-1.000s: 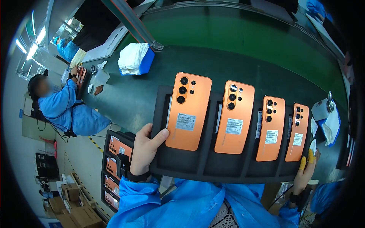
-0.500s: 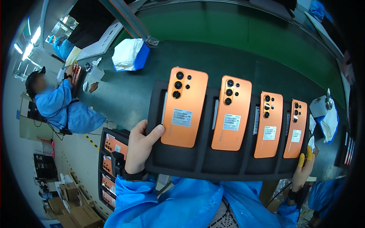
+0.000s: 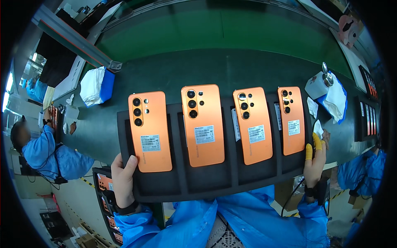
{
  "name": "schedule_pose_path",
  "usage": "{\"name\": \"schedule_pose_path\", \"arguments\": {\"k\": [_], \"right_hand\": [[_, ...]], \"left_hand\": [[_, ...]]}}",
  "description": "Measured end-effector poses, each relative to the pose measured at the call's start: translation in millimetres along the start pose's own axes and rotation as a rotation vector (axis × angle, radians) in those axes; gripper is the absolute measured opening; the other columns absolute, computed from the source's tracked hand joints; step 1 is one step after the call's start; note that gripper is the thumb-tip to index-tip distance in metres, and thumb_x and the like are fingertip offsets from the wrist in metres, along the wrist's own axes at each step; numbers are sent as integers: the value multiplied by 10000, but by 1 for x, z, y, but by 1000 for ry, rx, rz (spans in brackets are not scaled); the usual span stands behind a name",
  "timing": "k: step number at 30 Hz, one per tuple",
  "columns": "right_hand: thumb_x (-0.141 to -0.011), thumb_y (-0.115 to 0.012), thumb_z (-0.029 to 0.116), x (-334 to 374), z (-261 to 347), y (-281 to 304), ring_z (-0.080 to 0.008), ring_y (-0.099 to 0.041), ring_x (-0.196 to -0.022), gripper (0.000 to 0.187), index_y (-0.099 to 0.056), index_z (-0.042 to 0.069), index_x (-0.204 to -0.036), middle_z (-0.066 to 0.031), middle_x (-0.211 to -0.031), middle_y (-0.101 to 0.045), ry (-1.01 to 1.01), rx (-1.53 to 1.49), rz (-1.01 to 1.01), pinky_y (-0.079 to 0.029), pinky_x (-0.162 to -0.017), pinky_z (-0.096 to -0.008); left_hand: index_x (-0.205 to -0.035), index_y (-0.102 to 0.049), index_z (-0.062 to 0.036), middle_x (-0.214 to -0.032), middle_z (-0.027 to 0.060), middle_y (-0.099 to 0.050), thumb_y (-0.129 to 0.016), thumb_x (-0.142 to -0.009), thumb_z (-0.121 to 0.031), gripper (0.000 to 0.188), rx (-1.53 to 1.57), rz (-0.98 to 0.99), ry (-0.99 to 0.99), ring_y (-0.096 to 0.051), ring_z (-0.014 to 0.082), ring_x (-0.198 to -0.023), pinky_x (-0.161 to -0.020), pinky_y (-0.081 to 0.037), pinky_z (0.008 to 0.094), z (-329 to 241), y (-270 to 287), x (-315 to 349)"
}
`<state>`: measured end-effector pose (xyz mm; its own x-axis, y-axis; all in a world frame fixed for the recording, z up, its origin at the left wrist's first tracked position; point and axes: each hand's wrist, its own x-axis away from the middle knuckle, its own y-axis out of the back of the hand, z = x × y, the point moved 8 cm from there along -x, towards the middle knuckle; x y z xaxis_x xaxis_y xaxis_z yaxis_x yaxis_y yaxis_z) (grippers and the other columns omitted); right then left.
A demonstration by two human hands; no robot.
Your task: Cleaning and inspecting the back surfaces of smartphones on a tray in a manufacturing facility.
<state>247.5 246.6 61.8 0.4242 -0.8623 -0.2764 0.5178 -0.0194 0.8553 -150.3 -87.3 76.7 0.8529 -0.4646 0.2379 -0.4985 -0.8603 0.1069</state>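
A black foam tray (image 3: 206,182) is held in front of me by both hands, with several orange phones (image 3: 203,144) lying face down in its compartments. Each phone has a camera cluster at its top and a white label lower down. My left hand (image 3: 123,180) is closed on the tray's left edge, its thumb on top beside the leftmost phone. At the right edge my right hand (image 3: 315,163), wearing yellow finger cots, grips the tray next to the rightmost phone. A crumpled white wipe (image 3: 317,129) shows by its fingertips; whether it is held I cannot tell.
Beyond the tray is a dark green workbench (image 3: 178,68). A blue holder of white wipes (image 3: 97,87) stands left; at right are a pump dispenser (image 3: 317,84) and more wipes (image 3: 337,101). Another phone tray (image 3: 106,206) sits lower left. Co-workers in blue (image 3: 49,149) flank me.
The view has turned to the right. In it, the tray and both my hands have shifted left, and the tray now sits more level. Both hands keep their hold on it.
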Motion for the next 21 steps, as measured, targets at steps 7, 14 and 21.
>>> {"name": "schedule_pose_path", "arguments": {"k": [7, 14, 21], "right_hand": [[-892, -603, 154, -4, 4, 0, -434, -555, -878, 298, -590, -85, -1070, -243, -983, -550, 12, 81, -38, -454, -739, -453], [-858, -602, 110, 5, 12, 20, -409, -539, -822, 279, -597, -47, -1089, -209, -919, -540, -10, -145, -133, -447, -709, -430], [-856, -611, 139, -34, 40, 1, -390, -544, -855, 301, -589, -45, -1093, -198, -939, -536, 28, -187, -239, -445, -733, -437]], "left_hand": [[-1103, -583, 47, -1003, 61, -641, -579, -942, -190, 286, -19, 42, 9, -582, 109, -868, -796, -459, 257, 21, 4, -17], [-1170, -540, 31, -1038, 62, -623, -509, -987, -290, 371, -121, -36, -203, -577, 123, -900, -779, -466, 259, 38, 39, -22], [-1128, -546, 21, -1006, 83, -651, -483, -998, -296, 349, 135, 68, -209, -640, 147, -820, -716, -517, 269, 4, 31, -71]]}}
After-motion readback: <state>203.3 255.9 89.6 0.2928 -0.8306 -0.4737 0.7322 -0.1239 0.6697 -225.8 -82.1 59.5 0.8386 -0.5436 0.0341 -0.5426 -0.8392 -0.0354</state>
